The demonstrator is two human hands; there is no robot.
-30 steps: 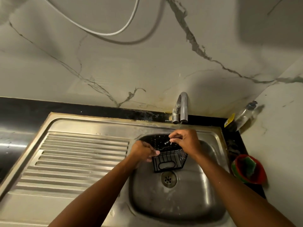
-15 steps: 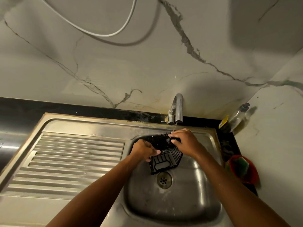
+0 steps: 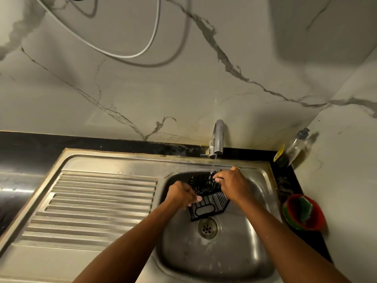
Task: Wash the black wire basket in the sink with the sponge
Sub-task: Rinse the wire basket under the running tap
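Note:
The black wire basket [image 3: 210, 205] is held tilted over the steel sink bowl [image 3: 240, 252], just above the drain [image 3: 208, 228]. My left hand [image 3: 180, 194] grips its left side. My right hand [image 3: 232, 184] holds its far right rim. A thin stream of water runs from the tap [image 3: 217, 139] onto the far part of the basket. The green sponge [image 3: 304, 209] lies in a red bowl [image 3: 312, 221] on the counter at the right, in neither hand.
A ribbed steel drainboard [image 3: 98, 205] stretches left of the bowl. A clear dish-soap bottle [image 3: 293, 148] leans in the back right corner. Marble walls rise behind and to the right, with a white cable [image 3: 130, 56] hanging above. Black counter edges the sink.
The basket has turned a little under the stream, its right corner swinging toward me. Both hands keep their grip, and the view has shifted slightly to the right.

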